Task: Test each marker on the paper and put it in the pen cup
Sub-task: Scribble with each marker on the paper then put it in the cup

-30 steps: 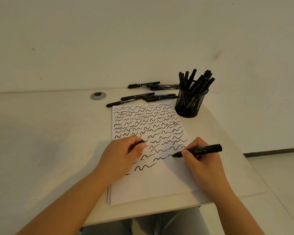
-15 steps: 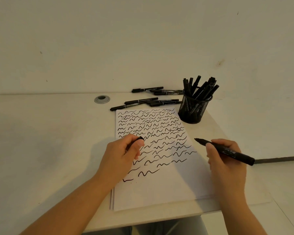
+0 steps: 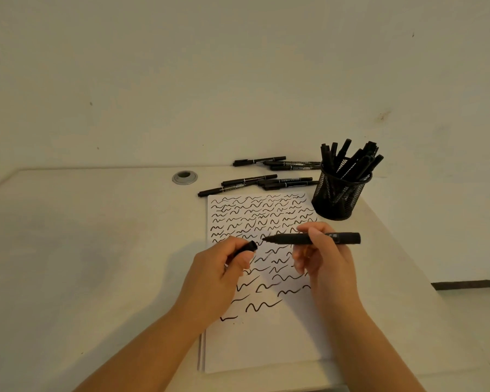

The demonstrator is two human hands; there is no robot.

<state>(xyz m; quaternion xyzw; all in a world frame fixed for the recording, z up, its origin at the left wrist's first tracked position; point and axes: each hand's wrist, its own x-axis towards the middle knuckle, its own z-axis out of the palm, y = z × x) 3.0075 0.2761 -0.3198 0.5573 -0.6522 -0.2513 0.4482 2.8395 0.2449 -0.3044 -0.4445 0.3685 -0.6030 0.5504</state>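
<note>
The marker [image 3: 311, 239] is pinched level by the right hand [image 3: 324, 258], tip aimed left at the cap [image 3: 248, 247] gripped in the left hand [image 3: 218, 275], just beside it.

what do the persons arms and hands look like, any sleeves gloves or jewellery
Both forearms are bare right up to the bottom edge of the picture, with no sleeve showing. The left hand and the right hand wear no gloves, and no watch or wristband shows on either wrist. No ring can be made out. The nails look short and plain.
</note>
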